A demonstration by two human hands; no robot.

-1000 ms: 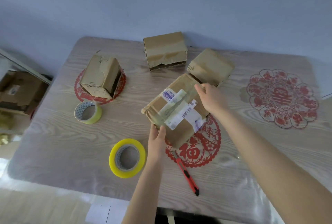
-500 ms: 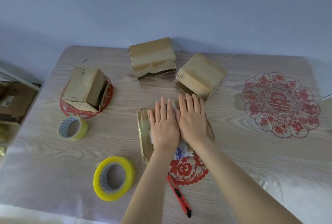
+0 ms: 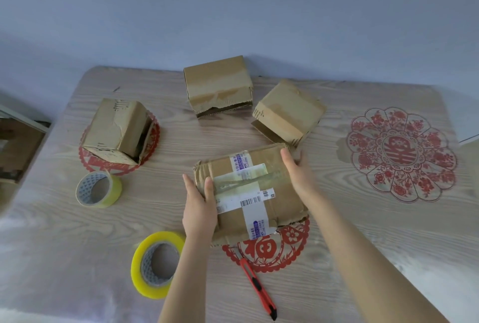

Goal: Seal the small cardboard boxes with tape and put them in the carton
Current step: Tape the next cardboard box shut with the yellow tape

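Note:
A flat cardboard box (image 3: 281,201) with white labels and clear tape across its top lies in the middle of the table. My left hand (image 3: 199,215) grips its left edge, thumb on top. My right hand (image 3: 300,177) grips its far right edge. Three more small boxes stand behind it: one on its side at the left (image 3: 114,131), one at the back centre (image 3: 217,84), and one at the back right (image 3: 287,110) with a loose flap. A brown carton (image 3: 18,146) is partly visible off the table's left edge.
A small tape roll (image 3: 115,190) lies left of the box and a larger yellow roll (image 3: 140,277) sits near the front by my left forearm. A red utility knife (image 3: 256,286) lies at the front. A red paper-cut (image 3: 401,154) decorates the wooden table (image 3: 363,245).
Half a second ago both palms pressed flat on the box top. Now they have moved apart and hold its left and right edges, uncovering the labels and tape.

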